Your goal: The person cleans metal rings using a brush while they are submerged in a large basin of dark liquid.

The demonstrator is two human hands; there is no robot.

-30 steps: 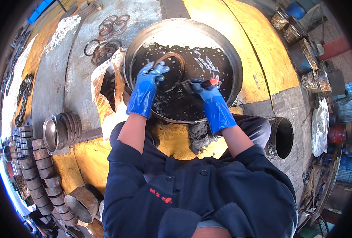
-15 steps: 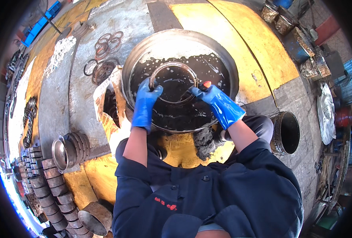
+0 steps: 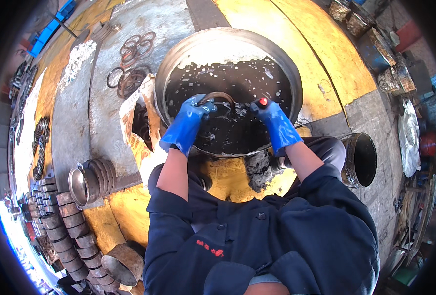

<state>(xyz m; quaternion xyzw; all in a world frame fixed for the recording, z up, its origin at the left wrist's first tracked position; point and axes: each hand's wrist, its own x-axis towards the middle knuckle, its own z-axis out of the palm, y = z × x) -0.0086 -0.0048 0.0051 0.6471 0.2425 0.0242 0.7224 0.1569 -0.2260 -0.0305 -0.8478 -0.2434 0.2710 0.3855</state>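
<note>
A wide round metal basin (image 3: 297,73) of dark liquid with pale foam stands before me. Over it, my left hand (image 3: 191,114) in a blue rubber glove grips a metal ring (image 3: 224,95) by its left side. The ring is tilted, and its lower part is lost against the dark liquid. My right hand (image 3: 273,118), gloved alike, is closed around a tool with a red end (image 3: 263,101). Most of that tool is hidden by the fingers and the dark liquid. This hand is to the right of the ring, apart from its visible arc.
Loose rings (image 3: 135,49) lie on the floor at the far left. A torn sack (image 3: 138,115) with dark rings inside leans near the basin. Stacked metal cylinders (image 3: 73,221) stand lower left. An open drum (image 3: 363,160) lies at right, and a dark fibrous clump (image 3: 258,169) between my legs.
The ring has gone from lying nearly face-up between both hands to a steeper tilt, lower in the basin. My right hand has come away from its rim, moving slightly right.
</note>
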